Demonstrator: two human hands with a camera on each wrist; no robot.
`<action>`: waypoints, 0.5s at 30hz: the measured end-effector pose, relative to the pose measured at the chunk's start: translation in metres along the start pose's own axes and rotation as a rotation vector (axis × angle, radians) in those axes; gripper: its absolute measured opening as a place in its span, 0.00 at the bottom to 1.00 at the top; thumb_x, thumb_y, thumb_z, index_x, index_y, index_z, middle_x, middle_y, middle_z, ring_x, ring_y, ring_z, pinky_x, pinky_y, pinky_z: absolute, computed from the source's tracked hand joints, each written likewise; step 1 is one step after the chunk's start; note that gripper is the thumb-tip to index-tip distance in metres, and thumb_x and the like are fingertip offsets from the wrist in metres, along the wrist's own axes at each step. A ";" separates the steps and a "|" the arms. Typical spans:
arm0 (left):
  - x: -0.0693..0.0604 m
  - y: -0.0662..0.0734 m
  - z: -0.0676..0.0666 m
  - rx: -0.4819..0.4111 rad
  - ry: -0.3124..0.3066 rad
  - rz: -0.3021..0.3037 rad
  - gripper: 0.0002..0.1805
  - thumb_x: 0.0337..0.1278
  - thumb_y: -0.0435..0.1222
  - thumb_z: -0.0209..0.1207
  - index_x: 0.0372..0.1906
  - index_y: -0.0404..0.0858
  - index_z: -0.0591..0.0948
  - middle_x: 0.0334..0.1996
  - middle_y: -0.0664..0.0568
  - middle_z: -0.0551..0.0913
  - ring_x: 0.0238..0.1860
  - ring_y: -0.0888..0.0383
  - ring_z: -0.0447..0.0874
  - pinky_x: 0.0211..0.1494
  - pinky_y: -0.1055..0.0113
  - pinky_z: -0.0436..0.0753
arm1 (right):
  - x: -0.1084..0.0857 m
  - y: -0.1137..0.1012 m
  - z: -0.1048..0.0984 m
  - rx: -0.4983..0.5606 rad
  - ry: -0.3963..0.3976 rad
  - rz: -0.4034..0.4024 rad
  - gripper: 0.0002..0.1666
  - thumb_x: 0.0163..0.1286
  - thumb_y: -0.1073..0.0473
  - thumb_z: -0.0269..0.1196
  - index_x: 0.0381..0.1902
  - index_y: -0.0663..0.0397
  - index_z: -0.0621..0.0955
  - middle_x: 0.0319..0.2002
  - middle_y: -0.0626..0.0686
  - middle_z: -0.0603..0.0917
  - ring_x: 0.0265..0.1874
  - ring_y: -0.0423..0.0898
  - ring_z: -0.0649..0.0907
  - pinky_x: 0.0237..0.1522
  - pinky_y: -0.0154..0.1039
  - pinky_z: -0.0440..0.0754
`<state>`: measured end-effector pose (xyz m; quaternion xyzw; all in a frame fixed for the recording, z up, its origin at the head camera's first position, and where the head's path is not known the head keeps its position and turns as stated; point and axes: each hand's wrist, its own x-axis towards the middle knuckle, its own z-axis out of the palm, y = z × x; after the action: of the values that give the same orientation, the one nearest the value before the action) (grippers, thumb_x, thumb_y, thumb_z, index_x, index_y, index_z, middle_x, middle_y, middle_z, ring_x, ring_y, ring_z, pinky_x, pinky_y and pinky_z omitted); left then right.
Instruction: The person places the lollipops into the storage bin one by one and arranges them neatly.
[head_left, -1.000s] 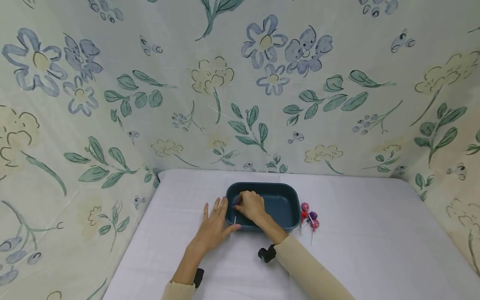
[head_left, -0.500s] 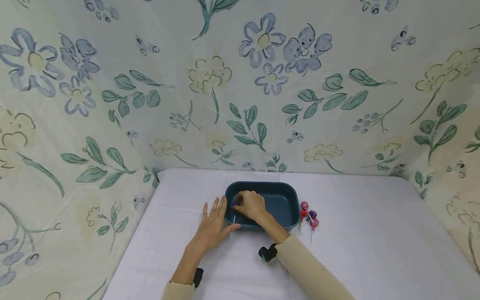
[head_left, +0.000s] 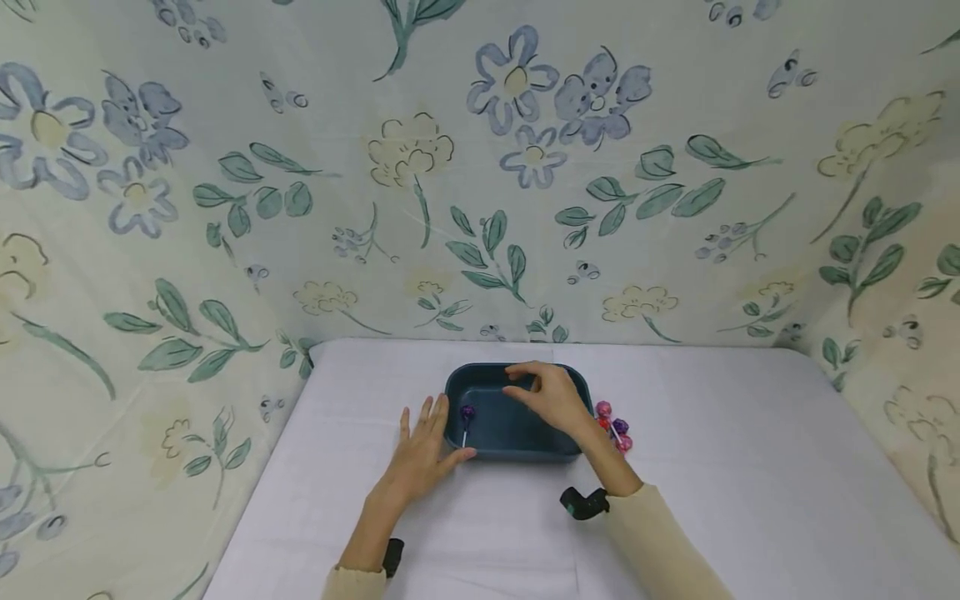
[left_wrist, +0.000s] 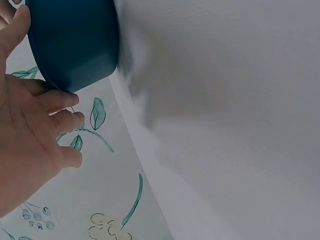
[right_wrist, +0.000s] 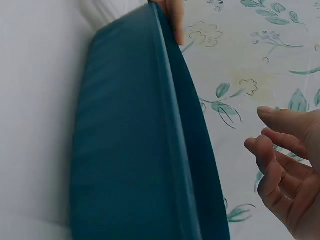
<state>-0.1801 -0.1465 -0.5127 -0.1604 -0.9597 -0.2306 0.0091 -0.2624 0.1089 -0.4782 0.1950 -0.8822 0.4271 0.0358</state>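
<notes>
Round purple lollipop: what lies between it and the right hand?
Between the lollipop and right hand, the head view shows only bare floor of the blue oblong tray.

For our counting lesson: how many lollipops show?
5: purple lollipop inside the tray; pink lollipop, red lollipop, second purple lollipop, second pink lollipop bunched outside its right end. More may hide there.

Tray (head_left: 517, 429): solid dark teal-blue. Single lollipop (head_left: 468, 412) inside the tray: purple head, white stick. Lollipop cluster (head_left: 620, 426) to the right of the tray: pink, red and purple heads, one white stick visible. Tablecloth (head_left: 720, 467) beneath the tray: uniform white, faint lilac cast. Backdrop (head_left: 337, 175) behind the tray: off-white, floral pattern of blue yellow-centred flowers, pale yellow blooms, green leaf sprigs and blue berries, dark line outlines. Sleeves (head_left: 667, 542) on the tray's near side: uniform cream. Wrist devices (head_left: 583, 503), same side: black.
</notes>
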 end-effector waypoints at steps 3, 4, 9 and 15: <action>-0.002 -0.002 0.000 -0.012 0.010 0.004 0.53 0.69 0.58 0.60 0.81 0.27 0.53 0.82 0.33 0.54 0.83 0.34 0.49 0.81 0.30 0.42 | -0.011 0.005 -0.025 0.064 0.047 -0.001 0.21 0.68 0.57 0.73 0.57 0.56 0.86 0.48 0.57 0.90 0.17 0.46 0.81 0.17 0.32 0.72; -0.002 -0.002 0.000 -0.017 0.009 0.003 0.53 0.69 0.58 0.60 0.81 0.27 0.52 0.82 0.33 0.53 0.83 0.35 0.48 0.81 0.30 0.42 | -0.015 0.008 -0.034 0.068 0.070 0.005 0.20 0.68 0.58 0.73 0.57 0.55 0.86 0.48 0.57 0.90 0.17 0.47 0.82 0.16 0.32 0.72; -0.002 -0.003 0.001 -0.025 -0.005 0.006 0.54 0.69 0.59 0.59 0.82 0.28 0.51 0.82 0.34 0.52 0.84 0.35 0.47 0.82 0.30 0.40 | -0.039 0.029 -0.077 -0.009 0.191 0.082 0.20 0.69 0.60 0.71 0.58 0.54 0.86 0.51 0.59 0.90 0.18 0.45 0.79 0.15 0.32 0.69; -0.003 -0.003 0.001 -0.025 0.003 0.015 0.53 0.69 0.58 0.60 0.81 0.27 0.52 0.82 0.33 0.53 0.83 0.34 0.48 0.81 0.29 0.41 | -0.066 0.068 -0.101 -0.150 0.271 0.164 0.20 0.70 0.62 0.70 0.58 0.60 0.85 0.50 0.64 0.89 0.15 0.43 0.73 0.14 0.32 0.67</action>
<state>-0.1784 -0.1496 -0.5154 -0.1672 -0.9555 -0.2429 0.0100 -0.2376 0.2455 -0.4794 0.0599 -0.9116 0.3839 0.1338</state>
